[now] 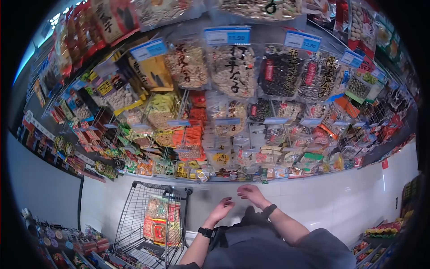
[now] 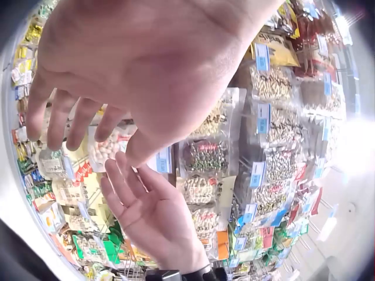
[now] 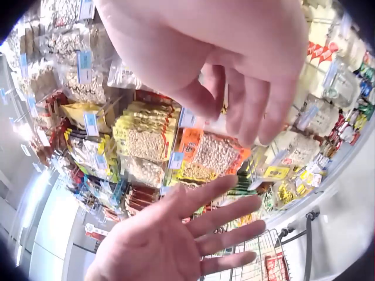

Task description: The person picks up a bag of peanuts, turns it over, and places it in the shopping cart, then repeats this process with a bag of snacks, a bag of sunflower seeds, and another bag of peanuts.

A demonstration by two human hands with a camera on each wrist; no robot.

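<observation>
In the head view my left hand (image 1: 220, 210) and right hand (image 1: 251, 195) are held in front of the body, close to each other, with nothing in them. The left wrist view shows the left hand (image 2: 140, 76) with fingers extended, above the right hand's upturned palm (image 2: 158, 222). In the right wrist view the fingers of the right hand (image 3: 222, 52) bend loosely, while the left hand (image 3: 170, 240) spreads its fingers. Beyond them hang bagged melon seeds (image 1: 233, 71) and orange snack bags (image 1: 190, 143). A wire shopping cart (image 1: 130, 215) stands beside the left arm, holding snack bags (image 1: 156, 219).
Racks of packaged nuts and seeds fill the wall ahead, with blue price tags (image 1: 227, 36) along them. Pale tiled floor (image 1: 304, 197) runs below. More shelves with goods (image 1: 385, 231) stand at lower right, and others (image 1: 67, 242) at lower left.
</observation>
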